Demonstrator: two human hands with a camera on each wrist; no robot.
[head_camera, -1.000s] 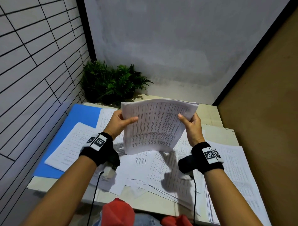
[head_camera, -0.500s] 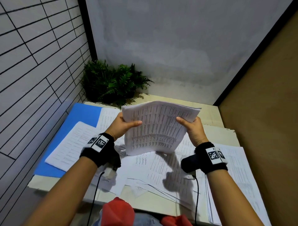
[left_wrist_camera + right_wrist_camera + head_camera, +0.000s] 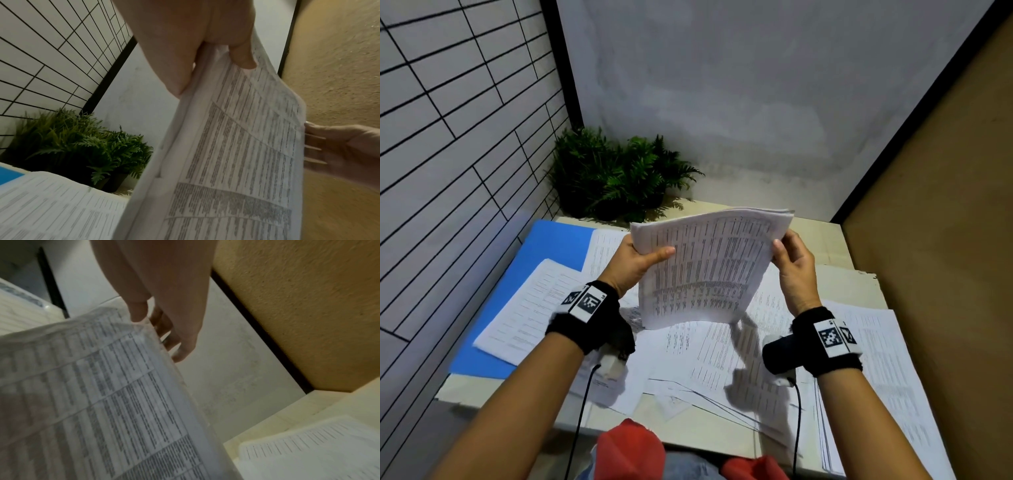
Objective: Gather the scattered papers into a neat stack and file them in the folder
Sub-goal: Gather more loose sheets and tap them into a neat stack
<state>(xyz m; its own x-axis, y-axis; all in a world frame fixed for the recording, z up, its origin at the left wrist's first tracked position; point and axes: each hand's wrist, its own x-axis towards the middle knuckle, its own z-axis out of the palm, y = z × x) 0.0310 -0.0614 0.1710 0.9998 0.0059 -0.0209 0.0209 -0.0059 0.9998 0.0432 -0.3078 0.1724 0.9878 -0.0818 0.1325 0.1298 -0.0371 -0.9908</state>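
Note:
I hold a thick stack of printed papers (image 3: 709, 270) upright above the table, its lower edge hanging free. My left hand (image 3: 635, 260) grips its left edge, thumb on the front. My right hand (image 3: 792, 263) pinches the right edge, thumb in front and fingers behind. The left wrist view shows the stack (image 3: 236, 154) between my left hand (image 3: 195, 40) and right hand (image 3: 339, 146). The right wrist view shows my right hand (image 3: 164, 296) at the edge of the stack (image 3: 92, 394). A blue folder (image 3: 548, 246) lies open at the left under loose sheets (image 3: 530, 308).
Several loose printed sheets (image 3: 705, 356) cover the table's middle, and another pile (image 3: 887, 359) lies at the right. A potted green plant (image 3: 616, 178) stands at the back left corner. A tiled wall is on the left, a brown wall (image 3: 945, 240) on the right.
Both hands keep their hold on the stack. The stack has bowed a little more and shifted slightly to the right.

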